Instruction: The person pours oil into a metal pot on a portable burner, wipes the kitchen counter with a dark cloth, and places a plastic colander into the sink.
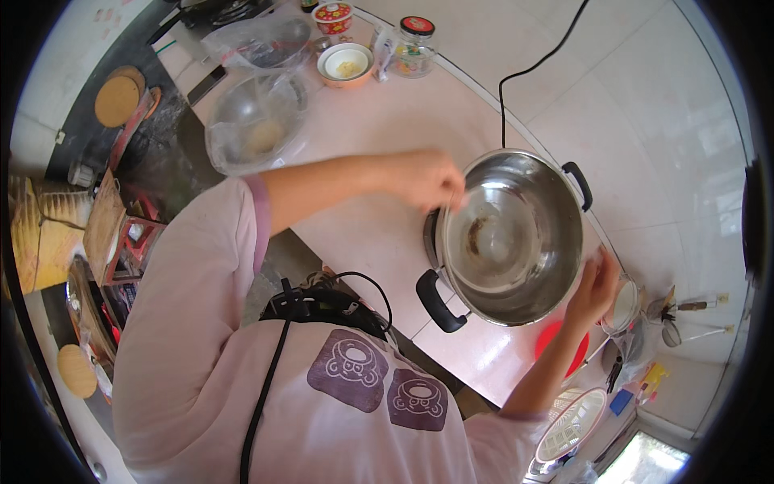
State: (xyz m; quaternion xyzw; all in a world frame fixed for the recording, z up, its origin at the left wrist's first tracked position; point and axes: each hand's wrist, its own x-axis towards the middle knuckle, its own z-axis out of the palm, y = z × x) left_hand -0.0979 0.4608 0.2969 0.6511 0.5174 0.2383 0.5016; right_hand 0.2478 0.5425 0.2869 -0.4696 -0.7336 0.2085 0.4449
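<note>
A wide stainless steel pot [553,260] with two black handles stands before me on the counter. Its bottom is shiny, with a brown mark to one side; whether it holds clear liquid I cannot tell. Over the pot's left rim is my left hand [426,180], fingers curled and blurred. Anything pinched in it is too blurred to make out. Just outside the right rim, my right hand [595,284] is raised with bent fingers, also blurred. A dark edge of something [430,236] shows under the pot's left side.
A black cord [502,103] runs behind the pot. Bowls [346,65], a lidded glass jar [415,51] and a plastic-covered metal bowl [257,121] stand far left on the counter. A red round object [559,348] and a plastic basket [571,423] are at right.
</note>
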